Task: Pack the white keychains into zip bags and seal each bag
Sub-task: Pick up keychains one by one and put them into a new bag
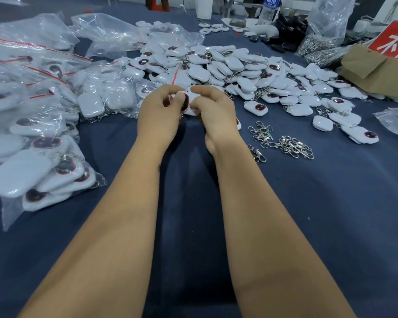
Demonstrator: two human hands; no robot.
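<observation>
Both hands meet over the middle of the dark blue cloth point(193, 203). My left hand point(159, 113) and my right hand point(216, 111) hold white keychains point(190, 103) between them, fingers curled around the stack; a dark oval window shows on one face. A zip bag's red strip point(175, 74) rises just behind my fingers. Whether the held keychains sit inside that bag I cannot tell. A big heap of loose white keychains point(228, 65) lies right behind my hands.
Filled zip bags point(32, 145) pile up along the left. Loose metal clasps point(285, 143) lie right of my right wrist. A cardboard box with a red sign point(377, 65), a bag of metal rings point(319, 44) and a water bottle point(270, 8) stand at the back right.
</observation>
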